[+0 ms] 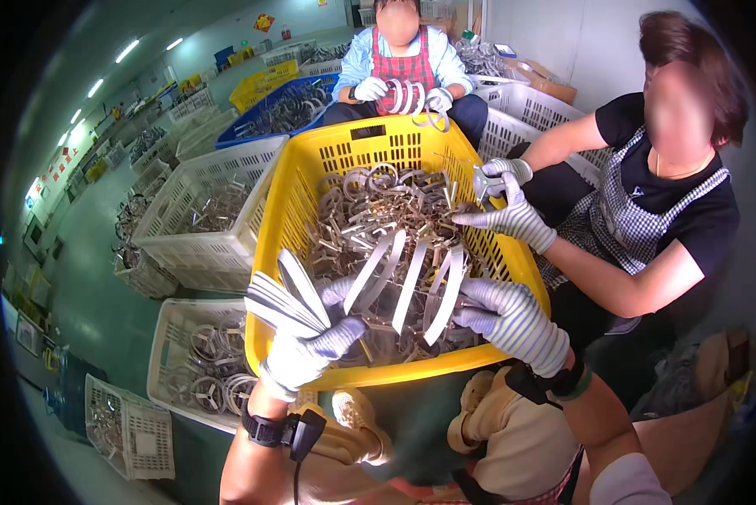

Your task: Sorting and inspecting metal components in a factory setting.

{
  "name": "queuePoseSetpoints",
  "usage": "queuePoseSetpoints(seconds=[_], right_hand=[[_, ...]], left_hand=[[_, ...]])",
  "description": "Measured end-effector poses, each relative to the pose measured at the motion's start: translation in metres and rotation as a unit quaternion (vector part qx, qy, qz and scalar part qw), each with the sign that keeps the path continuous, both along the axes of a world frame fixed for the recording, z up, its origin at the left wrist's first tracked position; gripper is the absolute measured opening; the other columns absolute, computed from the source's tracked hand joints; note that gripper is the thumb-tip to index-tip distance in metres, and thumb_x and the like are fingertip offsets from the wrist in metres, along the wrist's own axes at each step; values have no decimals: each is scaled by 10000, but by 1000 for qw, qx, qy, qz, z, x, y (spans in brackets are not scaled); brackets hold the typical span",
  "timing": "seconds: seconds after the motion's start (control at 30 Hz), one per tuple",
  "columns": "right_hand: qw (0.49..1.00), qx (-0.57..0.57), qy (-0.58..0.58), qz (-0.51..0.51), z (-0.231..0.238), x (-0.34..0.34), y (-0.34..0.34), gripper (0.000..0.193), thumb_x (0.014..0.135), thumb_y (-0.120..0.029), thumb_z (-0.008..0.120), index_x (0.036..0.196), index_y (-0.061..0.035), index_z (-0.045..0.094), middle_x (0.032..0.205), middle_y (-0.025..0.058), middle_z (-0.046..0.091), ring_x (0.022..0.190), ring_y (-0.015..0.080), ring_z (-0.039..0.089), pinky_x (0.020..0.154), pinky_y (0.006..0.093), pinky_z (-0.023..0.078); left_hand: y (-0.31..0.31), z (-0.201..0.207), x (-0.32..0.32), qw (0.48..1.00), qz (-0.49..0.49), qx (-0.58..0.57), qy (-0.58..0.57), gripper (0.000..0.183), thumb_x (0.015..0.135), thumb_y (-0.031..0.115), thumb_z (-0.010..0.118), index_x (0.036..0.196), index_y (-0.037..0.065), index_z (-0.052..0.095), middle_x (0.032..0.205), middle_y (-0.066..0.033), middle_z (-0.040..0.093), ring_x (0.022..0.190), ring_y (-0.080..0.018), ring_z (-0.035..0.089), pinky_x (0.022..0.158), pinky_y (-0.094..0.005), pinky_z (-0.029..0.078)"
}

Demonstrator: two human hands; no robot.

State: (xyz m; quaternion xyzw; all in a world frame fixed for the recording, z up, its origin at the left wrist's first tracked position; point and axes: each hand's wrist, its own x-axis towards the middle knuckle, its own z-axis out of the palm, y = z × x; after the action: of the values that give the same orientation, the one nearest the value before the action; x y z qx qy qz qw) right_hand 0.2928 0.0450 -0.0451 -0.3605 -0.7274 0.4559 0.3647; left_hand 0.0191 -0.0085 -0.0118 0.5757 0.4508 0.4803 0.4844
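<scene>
Yellow plastic forms the large slotted crate [443, 368] at the centre, in which we see a dense heap of small metal parts [369, 206], rods and rings mingled. Beside it on the left stands a whitish crate [218, 244] with more metal pieces; below that, a second pale crate [161, 353] holds spoked metal rings [207, 393]. Farther back, a blue crate [264, 135] contains dark metal parts. Opposite us a co-worker in a checked apron [399, 59] holds several white rings [405, 97]; at right, another co-worker's gloved hands [517, 217] reach over the crate's edge with a small metal part [482, 182]. A row of pale curved bands [409, 282], above the near part of the crate, hides some of the heap. Both our forearms rise from the lower edge, wrists strapped, hands in striped gloves. Our left hand [310, 347] is closed around a fanned stack of pale strips [285, 303]; our right hand [517, 326] has its fingers bent at the right end of the row, their exact hold partly hidden.
</scene>
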Motion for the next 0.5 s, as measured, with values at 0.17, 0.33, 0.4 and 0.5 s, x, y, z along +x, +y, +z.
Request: queuePoseSetpoints(seconds=[0.17,0.33,0.4,0.5], right_hand=[[999,45,22,-3,-4,1,6,325,820,-83,659,1121,20,593,1009,143,660,885,237,644,800,331,490],[998,-18,60,15,-1,1,9,319,835,-103,658,1116,33,591,1014,118,665,891,164,636,783,287,494],[991,-82,102,19,-7,-1,9,289,864,-121,636,1107,30,593,960,68,660,865,105,608,766,240,490],[994,-93,45,38,22,3,6,268,898,-155,602,1110,8,592,940,24,631,847,65,577,749,213,483]], left_hand=[[1,-9,0,998,-5,11,55,484,797,92,669,1256,54,520,882,13,587,676,-56,520,598,-210,440],[8,-11,3,995,-27,54,74,464,826,82,629,1273,59,505,950,6,589,670,-54,511,606,-216,449],[8,-10,6,986,-23,115,123,446,837,81,613,1269,60,505,981,0,592,654,-56,513,604,-217,455],[2,15,18,991,100,69,-52,330,869,73,585,1194,42,541,1026,-44,607,735,-59,524,634,-195,456]])
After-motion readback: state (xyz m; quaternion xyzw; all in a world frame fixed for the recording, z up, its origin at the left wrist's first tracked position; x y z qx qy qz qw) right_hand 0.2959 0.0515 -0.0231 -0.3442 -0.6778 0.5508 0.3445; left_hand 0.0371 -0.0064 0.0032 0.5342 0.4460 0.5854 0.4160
